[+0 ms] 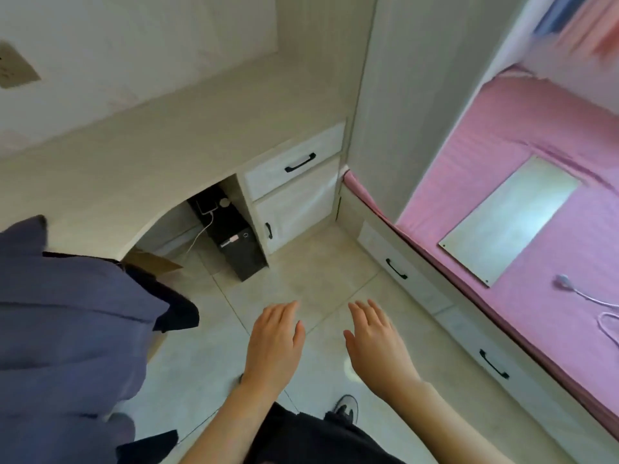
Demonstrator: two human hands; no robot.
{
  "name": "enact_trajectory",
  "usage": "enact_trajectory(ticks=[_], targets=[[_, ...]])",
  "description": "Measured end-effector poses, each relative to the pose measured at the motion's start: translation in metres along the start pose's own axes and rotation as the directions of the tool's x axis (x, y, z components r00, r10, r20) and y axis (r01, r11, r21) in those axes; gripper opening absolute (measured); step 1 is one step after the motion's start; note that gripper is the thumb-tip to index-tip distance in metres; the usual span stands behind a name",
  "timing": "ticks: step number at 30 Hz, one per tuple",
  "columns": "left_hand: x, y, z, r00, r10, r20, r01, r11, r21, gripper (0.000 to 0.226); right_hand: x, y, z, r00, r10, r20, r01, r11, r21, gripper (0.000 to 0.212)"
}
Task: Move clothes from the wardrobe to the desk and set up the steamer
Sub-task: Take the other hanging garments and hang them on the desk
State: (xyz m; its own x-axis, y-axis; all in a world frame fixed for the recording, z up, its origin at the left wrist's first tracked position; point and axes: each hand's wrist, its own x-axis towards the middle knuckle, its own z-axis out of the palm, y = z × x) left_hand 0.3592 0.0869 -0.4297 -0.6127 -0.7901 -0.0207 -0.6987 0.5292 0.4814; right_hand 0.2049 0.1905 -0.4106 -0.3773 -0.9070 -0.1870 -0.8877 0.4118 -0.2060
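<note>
Left hand [273, 343] and right hand [376, 343] hover palms-down over floor; fingers [288, 309] straight, holding nothing

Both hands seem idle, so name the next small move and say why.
Probably turn left and reach for the clothes by the desk. The left hand and right hand hover open over the floor, holding nothing, and no steamer is in view.

Both hands [326, 343] hover empty (fingers straight) beside blue clothes [73, 329].
</note>
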Motion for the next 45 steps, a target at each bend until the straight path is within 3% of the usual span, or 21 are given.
enact_trajectory(ticks=[11,14,21,29,35,45], targets=[[0.048,0.146,0.073,0.941,0.317,0.115,-0.322,0.947,0.021,0.034,-0.052,0.145,-0.023,0.948,0.298,-0.114,-0.287,0.952,0.105,0.049],[0.066,0.174,0.084,0.918,0.375,0.128,-0.382,0.924,0.03,0.042,-0.052,0.173,-0.03,0.923,0.363,-0.131,-0.346,0.929,0.133,0.049],[0.128,0.224,0.106,0.879,0.462,0.117,-0.465,0.885,0.004,0.032,-0.023,0.235,-0.047,0.884,0.441,-0.153,-0.426,0.896,0.122,0.05],[0.234,0.273,0.126,0.87,0.483,0.096,-0.486,0.874,0.004,0.034,0.064,0.308,-0.087,0.87,0.42,-0.257,-0.414,0.907,0.08,0.042],[0.32,0.314,0.132,0.835,0.55,0.021,-0.55,0.833,0.048,0.031,0.141,0.359,-0.114,0.881,0.403,-0.249,-0.385,0.915,0.118,0.036],[0.434,0.371,0.14,0.843,0.538,0.012,-0.537,0.84,0.08,0.034,0.244,0.431,-0.167,0.912,0.307,-0.273,-0.3,0.952,0.067,0.045]])
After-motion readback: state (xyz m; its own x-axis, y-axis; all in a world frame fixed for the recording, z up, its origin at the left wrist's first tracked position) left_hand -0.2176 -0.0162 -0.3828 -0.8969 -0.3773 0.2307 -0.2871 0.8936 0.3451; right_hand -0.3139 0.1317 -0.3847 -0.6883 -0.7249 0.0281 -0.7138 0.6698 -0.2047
